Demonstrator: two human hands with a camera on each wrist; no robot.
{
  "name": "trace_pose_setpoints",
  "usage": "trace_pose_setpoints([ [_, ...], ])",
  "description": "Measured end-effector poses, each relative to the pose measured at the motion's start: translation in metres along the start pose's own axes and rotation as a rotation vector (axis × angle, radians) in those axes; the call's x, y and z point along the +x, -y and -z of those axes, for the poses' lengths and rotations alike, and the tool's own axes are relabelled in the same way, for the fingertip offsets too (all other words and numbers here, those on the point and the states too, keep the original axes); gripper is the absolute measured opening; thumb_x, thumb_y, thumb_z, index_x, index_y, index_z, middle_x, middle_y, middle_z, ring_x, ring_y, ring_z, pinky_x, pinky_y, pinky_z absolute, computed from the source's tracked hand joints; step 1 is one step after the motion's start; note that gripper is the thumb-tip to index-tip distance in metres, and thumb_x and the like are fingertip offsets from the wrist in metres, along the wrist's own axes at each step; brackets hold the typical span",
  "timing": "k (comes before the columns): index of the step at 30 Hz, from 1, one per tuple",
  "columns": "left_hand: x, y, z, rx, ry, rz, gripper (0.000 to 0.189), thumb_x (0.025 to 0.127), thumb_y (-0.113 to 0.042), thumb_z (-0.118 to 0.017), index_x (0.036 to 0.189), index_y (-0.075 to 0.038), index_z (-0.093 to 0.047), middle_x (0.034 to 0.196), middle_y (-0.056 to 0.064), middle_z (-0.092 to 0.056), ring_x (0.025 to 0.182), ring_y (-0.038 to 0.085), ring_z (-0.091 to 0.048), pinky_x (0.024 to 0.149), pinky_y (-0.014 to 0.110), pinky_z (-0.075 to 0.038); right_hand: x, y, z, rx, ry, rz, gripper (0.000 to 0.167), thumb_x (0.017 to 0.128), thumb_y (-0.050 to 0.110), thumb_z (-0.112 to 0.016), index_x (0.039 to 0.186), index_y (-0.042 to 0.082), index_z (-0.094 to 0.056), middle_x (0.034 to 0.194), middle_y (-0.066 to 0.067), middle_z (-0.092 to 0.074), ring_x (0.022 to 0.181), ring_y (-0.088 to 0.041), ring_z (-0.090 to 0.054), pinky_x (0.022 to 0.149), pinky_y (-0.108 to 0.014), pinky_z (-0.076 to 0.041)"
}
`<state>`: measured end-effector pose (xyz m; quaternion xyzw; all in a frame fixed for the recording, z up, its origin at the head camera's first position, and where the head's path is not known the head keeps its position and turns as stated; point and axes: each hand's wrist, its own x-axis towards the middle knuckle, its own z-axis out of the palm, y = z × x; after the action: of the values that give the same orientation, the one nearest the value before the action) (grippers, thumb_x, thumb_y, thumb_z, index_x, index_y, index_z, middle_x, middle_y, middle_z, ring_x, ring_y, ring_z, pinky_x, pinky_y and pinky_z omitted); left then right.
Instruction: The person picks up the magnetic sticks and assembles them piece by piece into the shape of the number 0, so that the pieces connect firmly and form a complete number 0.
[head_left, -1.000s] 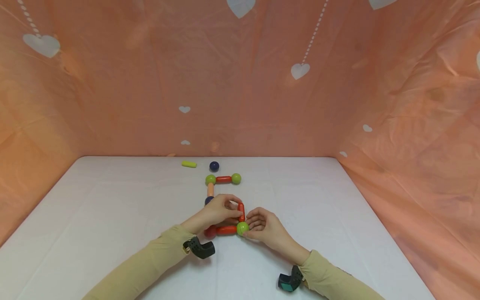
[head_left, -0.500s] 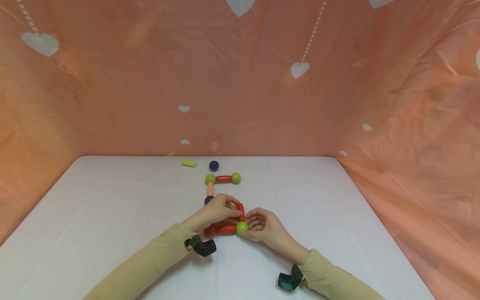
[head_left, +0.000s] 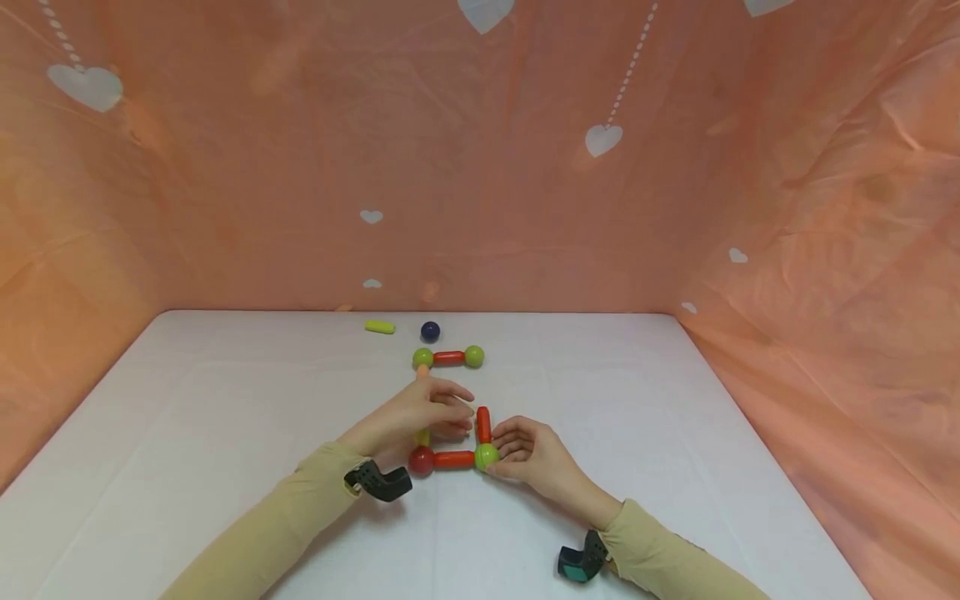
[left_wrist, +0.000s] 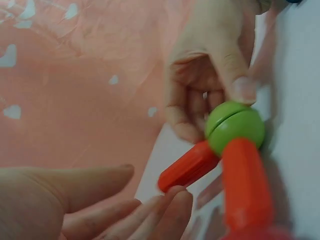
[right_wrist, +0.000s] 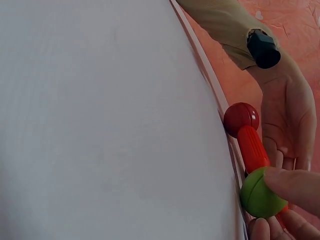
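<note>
In the head view, my right hand (head_left: 543,458) pinches a green ball (head_left: 486,457) between thumb and fingers; the thumb presses its side in the right wrist view. From that ball one red stick (head_left: 483,425) points toward the back, and another red stick (head_left: 454,460) runs left to a red ball (head_left: 422,461). My left hand (head_left: 412,414) hovers left of the first stick, fingers loosely extended and holding nothing. In the left wrist view its fingertips (left_wrist: 177,200) overlap the free end of that stick. Beneath the left hand, a yellow stick (head_left: 423,437) is mostly hidden.
Behind the hands, an orange stick (head_left: 423,371) leads to a green ball (head_left: 423,358), joined by a red stick (head_left: 449,358) to another green ball (head_left: 474,357). Farther back lie a loose yellow-green stick (head_left: 379,327) and a dark blue ball (head_left: 431,332). A heart-patterned curtain borders the table.
My left hand has let go of the red stick and moved left and slightly back, now covering the nearer dark blue ball. The right hand stays at the green ball.
</note>
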<state>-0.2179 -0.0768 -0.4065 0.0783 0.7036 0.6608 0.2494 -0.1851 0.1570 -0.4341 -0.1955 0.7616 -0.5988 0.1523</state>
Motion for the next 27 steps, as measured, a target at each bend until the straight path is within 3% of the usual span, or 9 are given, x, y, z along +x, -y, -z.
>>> trace_pose_setpoints([
  [4, 0.002, -0.005, 0.018, 0.037, -0.026, -0.072, 0.049, 0.090, -0.019, -0.069, 0.129, 0.004, -0.051, 0.115, 0.022, -0.062, 0.102, 0.032, -0.063, 0.094, 0.039, -0.047, 0.000, 0.001, 0.000, 0.006, -0.008, -0.012, 0.040, 0.076, -0.005, -0.077, 0.110, -0.009, -0.058, 0.098, -0.013, -0.064, 0.088, -0.023, -0.060, 0.073, -0.023, -0.053],
  [8, 0.008, -0.012, 0.041, 0.130, -0.122, -0.147, 0.048, 0.089, -0.020, -0.069, 0.129, 0.000, -0.053, 0.119, 0.018, -0.061, 0.104, 0.032, -0.062, 0.091, 0.039, -0.050, 0.000, -0.001, 0.000, 0.004, -0.002, -0.011, 0.040, 0.076, -0.005, -0.077, 0.110, -0.009, -0.057, 0.099, -0.012, -0.064, 0.089, -0.025, -0.060, 0.073, -0.023, -0.053],
  [17, 0.038, -0.014, 0.090, 0.165, -0.336, -0.329, 0.050, 0.086, -0.015, -0.073, 0.130, 0.000, -0.053, 0.130, 0.023, -0.053, 0.117, 0.030, -0.054, 0.094, 0.044, -0.048, 0.000, -0.002, 0.002, -0.017, -0.003, -0.010, 0.040, 0.076, -0.001, -0.078, 0.109, -0.007, -0.058, 0.099, -0.013, -0.063, 0.089, -0.022, -0.060, 0.075, -0.024, -0.053],
  [22, 0.058, -0.013, 0.100, 0.225, -0.375, -0.301, 0.056, 0.083, -0.017, -0.076, 0.132, -0.004, -0.053, 0.131, 0.018, -0.053, 0.121, 0.030, -0.051, 0.095, 0.040, -0.047, 0.000, 0.000, 0.000, -0.020, 0.002, -0.022, 0.039, 0.076, -0.001, -0.078, 0.109, -0.006, -0.058, 0.099, -0.012, -0.063, 0.088, -0.020, -0.061, 0.075, -0.024, -0.053],
  [27, 0.073, -0.010, 0.103, 0.303, -0.378, -0.262, 0.056, 0.083, -0.012, -0.075, 0.134, -0.005, -0.051, 0.133, 0.016, -0.052, 0.124, 0.033, -0.048, 0.099, 0.044, -0.044, 0.000, 0.001, -0.003, -0.007, 0.002, -0.020, 0.039, 0.076, -0.003, -0.078, 0.109, -0.007, -0.059, 0.098, -0.012, -0.063, 0.088, -0.023, -0.061, 0.075, -0.024, -0.053],
])
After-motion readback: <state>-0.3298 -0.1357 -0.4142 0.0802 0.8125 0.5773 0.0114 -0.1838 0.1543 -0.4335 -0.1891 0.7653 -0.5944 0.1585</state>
